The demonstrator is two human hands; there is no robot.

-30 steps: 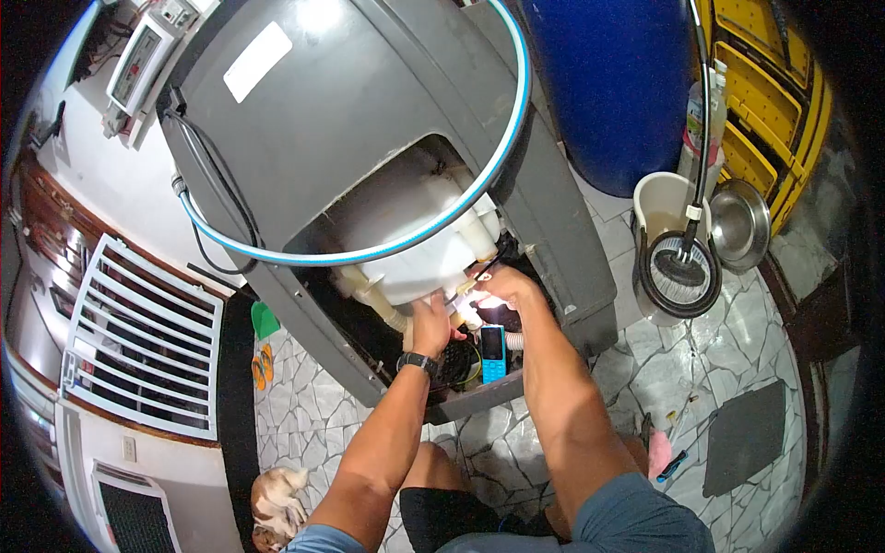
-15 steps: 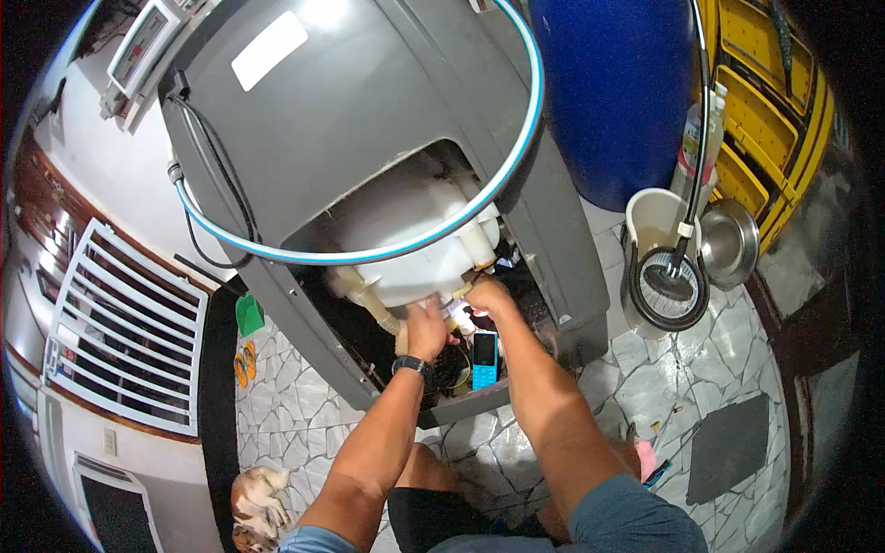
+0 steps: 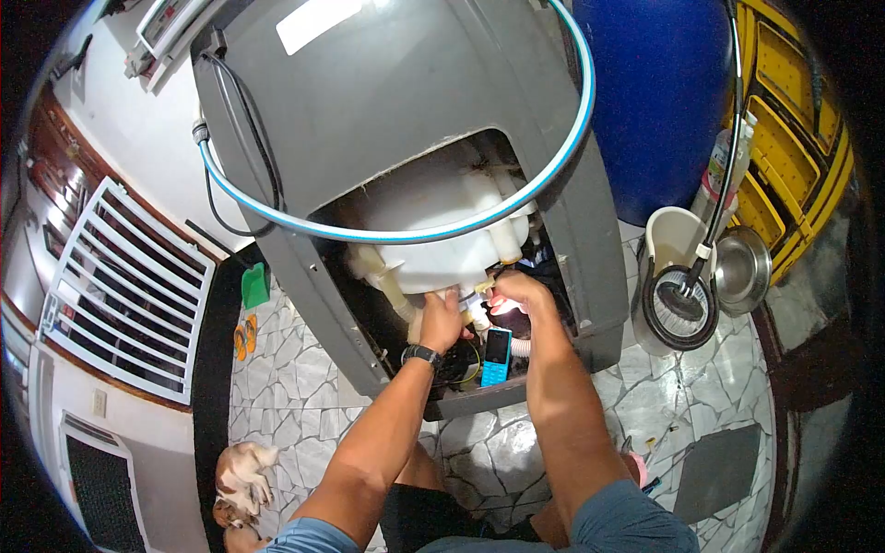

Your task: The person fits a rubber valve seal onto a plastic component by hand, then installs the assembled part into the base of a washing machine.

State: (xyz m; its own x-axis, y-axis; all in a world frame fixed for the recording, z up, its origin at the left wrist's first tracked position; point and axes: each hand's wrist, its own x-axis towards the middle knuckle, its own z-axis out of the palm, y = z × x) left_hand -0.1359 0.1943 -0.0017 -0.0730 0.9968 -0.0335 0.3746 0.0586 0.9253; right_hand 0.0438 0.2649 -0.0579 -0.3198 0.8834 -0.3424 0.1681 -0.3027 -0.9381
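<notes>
A grey appliance cabinet [image 3: 406,92], which looks like a washing machine, stands before me with an opening low in its panel. Inside shows the rounded white plastic tub [image 3: 433,263]. Both hands reach in below it. My left hand [image 3: 442,319], a watch on its wrist, is closed beside a cream corrugated hose [image 3: 401,302]; what its fingers hold is hidden. My right hand [image 3: 522,293] pinches at a small pale plastic part [image 3: 478,295] among wires, under the tub. A blue keypad phone [image 3: 496,358] stands upright below my right hand, lit brightly around its top.
A white-blue hose [image 3: 406,238] loops across the opening. On the right are a blue barrel [image 3: 650,111], a pale bucket [image 3: 673,235], a metal basin [image 3: 743,267] and yellow folded furniture [image 3: 784,157]. A dog [image 3: 244,479] lies on the tiles at left, near a green dustpan [image 3: 255,286].
My view has shifted, so the cabinet appears further right and higher. Both hands stay under the tub, with small finger movements. The phone leans slightly differently in view.
</notes>
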